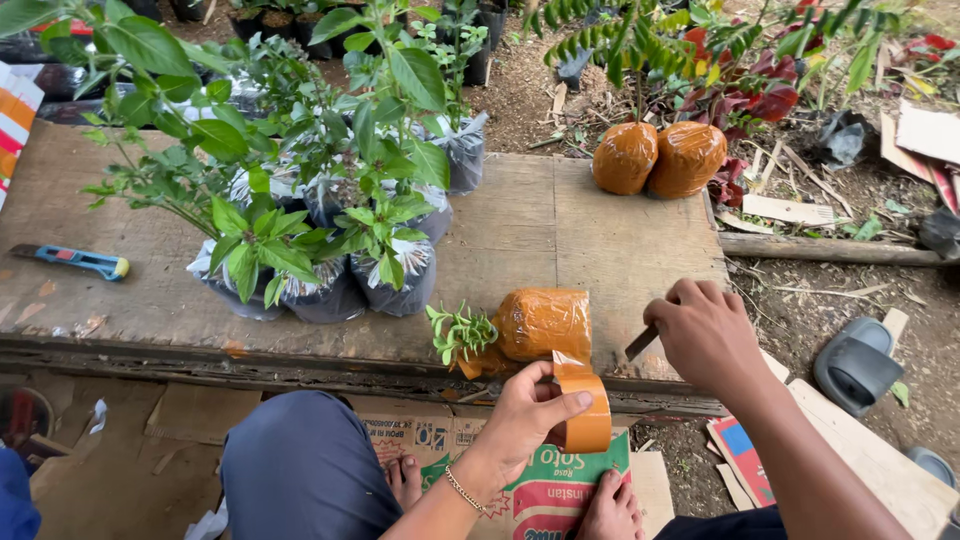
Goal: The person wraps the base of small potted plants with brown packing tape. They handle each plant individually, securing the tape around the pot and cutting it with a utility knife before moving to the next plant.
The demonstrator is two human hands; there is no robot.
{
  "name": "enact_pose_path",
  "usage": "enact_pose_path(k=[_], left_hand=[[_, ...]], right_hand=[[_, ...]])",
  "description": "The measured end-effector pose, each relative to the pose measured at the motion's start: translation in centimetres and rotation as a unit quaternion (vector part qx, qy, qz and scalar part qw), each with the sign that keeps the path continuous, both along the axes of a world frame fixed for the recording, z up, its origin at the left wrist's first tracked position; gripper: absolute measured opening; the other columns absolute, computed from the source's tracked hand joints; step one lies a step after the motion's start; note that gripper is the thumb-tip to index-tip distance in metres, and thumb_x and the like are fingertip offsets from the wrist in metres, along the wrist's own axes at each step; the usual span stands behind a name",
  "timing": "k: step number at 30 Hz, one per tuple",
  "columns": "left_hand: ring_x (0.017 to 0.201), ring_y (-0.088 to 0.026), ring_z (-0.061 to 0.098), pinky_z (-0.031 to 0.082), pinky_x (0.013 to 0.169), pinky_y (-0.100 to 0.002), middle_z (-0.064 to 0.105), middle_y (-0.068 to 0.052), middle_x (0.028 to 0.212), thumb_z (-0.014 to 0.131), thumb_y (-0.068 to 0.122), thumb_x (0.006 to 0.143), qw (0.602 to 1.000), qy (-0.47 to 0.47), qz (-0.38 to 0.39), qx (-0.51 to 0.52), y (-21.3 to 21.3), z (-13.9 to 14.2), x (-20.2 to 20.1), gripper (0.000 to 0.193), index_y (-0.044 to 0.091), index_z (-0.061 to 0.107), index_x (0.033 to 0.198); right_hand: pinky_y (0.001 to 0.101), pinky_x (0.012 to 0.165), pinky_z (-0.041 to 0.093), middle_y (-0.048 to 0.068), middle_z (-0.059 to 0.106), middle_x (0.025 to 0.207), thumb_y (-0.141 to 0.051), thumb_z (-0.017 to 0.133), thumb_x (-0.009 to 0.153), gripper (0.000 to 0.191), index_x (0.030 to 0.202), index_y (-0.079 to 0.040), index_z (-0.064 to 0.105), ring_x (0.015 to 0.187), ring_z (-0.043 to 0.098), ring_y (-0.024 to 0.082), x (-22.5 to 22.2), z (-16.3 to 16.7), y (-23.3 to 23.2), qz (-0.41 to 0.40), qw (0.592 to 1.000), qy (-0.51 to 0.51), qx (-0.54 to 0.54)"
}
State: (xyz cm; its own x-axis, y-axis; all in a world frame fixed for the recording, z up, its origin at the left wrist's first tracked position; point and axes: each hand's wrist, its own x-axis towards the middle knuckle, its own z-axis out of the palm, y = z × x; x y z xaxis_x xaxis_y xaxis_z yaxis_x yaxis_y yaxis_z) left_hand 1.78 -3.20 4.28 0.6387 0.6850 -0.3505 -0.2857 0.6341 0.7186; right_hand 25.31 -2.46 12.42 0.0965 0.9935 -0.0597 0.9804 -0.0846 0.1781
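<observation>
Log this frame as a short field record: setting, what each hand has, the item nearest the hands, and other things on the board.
Setting: outdoors, wooden board on soil
Left hand: holds brown tape roll
Right hand: grips a small dark blade-like tool, kind unclear
Nearest item: tape-wrapped seedling lying on its side
Also on board: seedlings in black bags, two tape-wrapped plants, blue utility knife
</observation>
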Motion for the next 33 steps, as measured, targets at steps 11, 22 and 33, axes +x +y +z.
enact_pose_path(k=[11,22,33], left_hand=[[0.078,-0.01,0.061,0.051,0.067,-0.025,0.071,-0.005,0.091,0.088,0.017,0.083,0.955,0.124,0.0,0.271,0.9,-3.0,0.6,0.034,-0.004,0.071,0.104],[0.09,-0.017,0.071,0.054,0.083,-0.03,0.075,-0.008,0.097,0.076,0.038,0.08,0.822,0.272,-0.379,0.327,0.1,-3.1,-2.6,0.051,0.004,0.073,0.118],[0.107,-0.028,0.071,0.051,0.096,-0.039,0.073,-0.013,0.107,0.059,0.021,0.095,0.767,0.27,-0.442,0.379,0.5,-7.7,-1.5,0.035,0.007,0.071,0.125]], right_hand=[[0.0448,0.117,0.034,0.017,0.049,0.152,-0.037,0.059,0.096,0.062,0.148,-0.007,0.047,0.142,0.044,0.033,-7.8,-5.0,3.2,0.194,0.924,0.303,0.128],[0.0467,0.105,0.032,0.025,0.038,0.16,-0.054,0.084,0.06,0.122,0.159,-0.013,0.026,0.136,0.044,0.038,-8.9,-2.2,5.3,0.27,0.958,0.092,0.019],[0.0467,0.102,0.047,0.016,0.056,0.133,-0.027,0.096,0.05,0.131,0.158,-0.011,0.024,0.12,0.06,0.033,-3.7,-1.2,5.6,-0.049,0.849,0.511,0.125]])
